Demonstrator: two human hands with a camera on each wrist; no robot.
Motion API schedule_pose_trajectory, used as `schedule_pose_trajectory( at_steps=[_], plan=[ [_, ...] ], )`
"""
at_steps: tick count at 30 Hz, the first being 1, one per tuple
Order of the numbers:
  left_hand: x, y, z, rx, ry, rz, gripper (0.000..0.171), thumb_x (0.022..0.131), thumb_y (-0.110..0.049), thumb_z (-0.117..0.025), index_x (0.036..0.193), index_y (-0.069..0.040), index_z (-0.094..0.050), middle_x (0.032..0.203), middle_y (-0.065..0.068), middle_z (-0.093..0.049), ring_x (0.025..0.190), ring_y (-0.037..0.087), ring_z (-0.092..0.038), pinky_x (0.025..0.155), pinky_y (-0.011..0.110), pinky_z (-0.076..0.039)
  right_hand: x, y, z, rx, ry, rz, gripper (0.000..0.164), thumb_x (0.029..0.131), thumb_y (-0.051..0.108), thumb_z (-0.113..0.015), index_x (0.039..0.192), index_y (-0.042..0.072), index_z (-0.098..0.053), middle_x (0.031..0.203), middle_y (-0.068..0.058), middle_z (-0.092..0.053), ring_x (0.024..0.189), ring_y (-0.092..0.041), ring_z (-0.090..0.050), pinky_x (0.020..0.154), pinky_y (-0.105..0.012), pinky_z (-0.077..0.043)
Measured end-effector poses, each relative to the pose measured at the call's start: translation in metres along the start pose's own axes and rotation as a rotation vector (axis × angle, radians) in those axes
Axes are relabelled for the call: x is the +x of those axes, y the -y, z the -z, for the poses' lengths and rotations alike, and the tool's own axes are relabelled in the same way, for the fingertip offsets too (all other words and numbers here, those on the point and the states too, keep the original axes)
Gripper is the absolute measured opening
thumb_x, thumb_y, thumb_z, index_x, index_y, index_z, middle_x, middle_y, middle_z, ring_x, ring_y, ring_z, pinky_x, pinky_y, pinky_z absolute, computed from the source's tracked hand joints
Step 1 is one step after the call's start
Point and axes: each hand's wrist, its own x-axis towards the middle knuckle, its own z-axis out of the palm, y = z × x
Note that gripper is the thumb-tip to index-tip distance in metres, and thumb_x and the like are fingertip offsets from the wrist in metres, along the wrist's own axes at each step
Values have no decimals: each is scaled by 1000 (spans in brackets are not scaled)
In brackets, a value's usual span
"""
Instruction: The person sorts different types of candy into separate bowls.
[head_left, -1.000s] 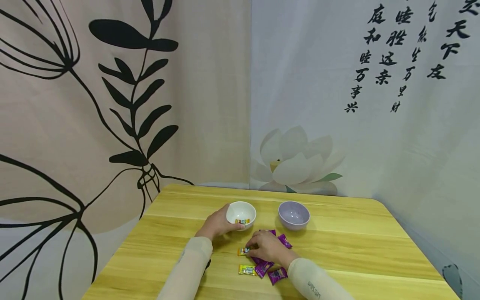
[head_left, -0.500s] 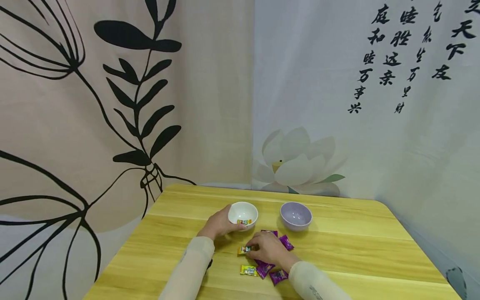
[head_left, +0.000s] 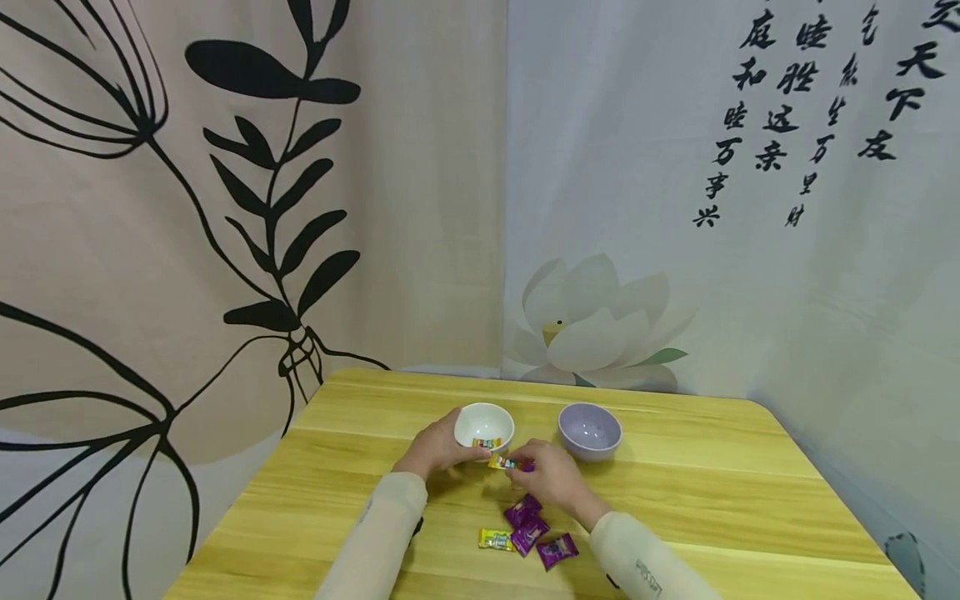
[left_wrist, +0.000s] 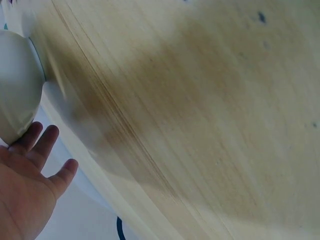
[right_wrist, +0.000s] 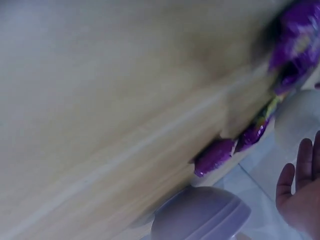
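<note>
My left hand (head_left: 438,446) grips a white bowl (head_left: 483,412) from its left side, the thumb along the near rim. A small yellow-wrapped candy (head_left: 486,442) lies inside it. In the left wrist view the fingers (left_wrist: 37,142) rest against the bowl's outer wall (left_wrist: 20,82). My right hand (head_left: 553,477) pinches another yellow-wrapped candy (head_left: 499,461) between thumb and fingertips, close to the white bowl's near rim. A purple-wrapped candy (head_left: 528,467) shows partly behind those fingers.
To the right of the white bowl stands a lavender bowl (head_left: 590,450). Several purple candies (head_left: 529,533) and a yellow candy (head_left: 495,539) lie nearer on the wooden table (head_left: 720,500). A printed curtain (head_left: 427,208) hangs behind the table.
My right hand has lifted the yellow candy from among the purple ones and moved it away from me, up to the white bowl. The left hand stays on the bowl.
</note>
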Motion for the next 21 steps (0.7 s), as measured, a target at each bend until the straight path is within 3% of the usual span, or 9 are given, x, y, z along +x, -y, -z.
schedule_pose_trajectory(
  at_steps=[6,11,21],
  plan=[
    [0,1,-1,3,0,0,96,70,-61,-82,144,-14,-44,126,6,-62,108,25,-61,91,48,-50,11,3,5,69,-93,-103,19,90,30,-73,101,14,-78,92,2,-67,83,-13,-61,72,-34,-52],
    [0,1,0,16,2,5,96,71,-61,-82,144,-13,-44,127,8,-62,106,25,-61,89,48,-50,22,9,7,42,-102,-178,21,91,33,-72,101,15,-77,89,3,-64,77,-11,-56,68,-33,-50],
    [-1,1,-1,16,10,-1,94,73,-61,-80,145,-13,-43,126,7,-62,105,24,-60,87,46,-51,43,19,8,-6,-128,-233,24,90,31,-72,102,11,-77,93,-2,-69,79,-16,-61,69,-37,-52]
  ],
)
